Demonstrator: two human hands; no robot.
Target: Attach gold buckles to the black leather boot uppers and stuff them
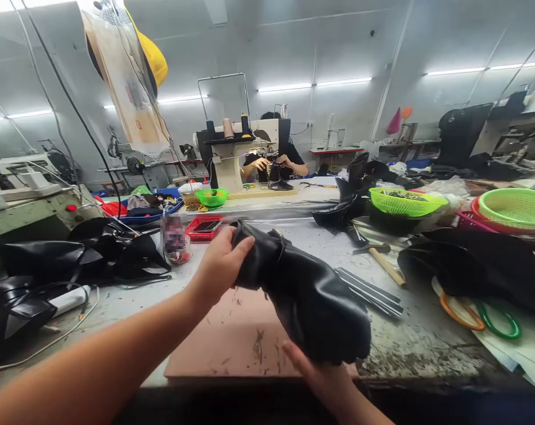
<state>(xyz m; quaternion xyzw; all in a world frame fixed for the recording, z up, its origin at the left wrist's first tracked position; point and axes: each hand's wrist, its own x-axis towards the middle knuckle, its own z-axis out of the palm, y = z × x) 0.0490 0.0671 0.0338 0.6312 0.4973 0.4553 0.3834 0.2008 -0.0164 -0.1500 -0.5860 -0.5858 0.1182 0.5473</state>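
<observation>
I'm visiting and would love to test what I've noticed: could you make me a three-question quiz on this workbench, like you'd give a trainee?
1. Multiple choice: what lies on the table beneath the shiny black piece?
A) a yellow cap
B) a pink board
C) a green basket

2. True or false: the hammer with the wooden handle lies on the table, in neither of the person's hands.

3. Fill in: the left hand grips the far end of the shiny black piece, while the right hand is under its ____ end.

Key: 1. B; 2. True; 3. near
</observation>
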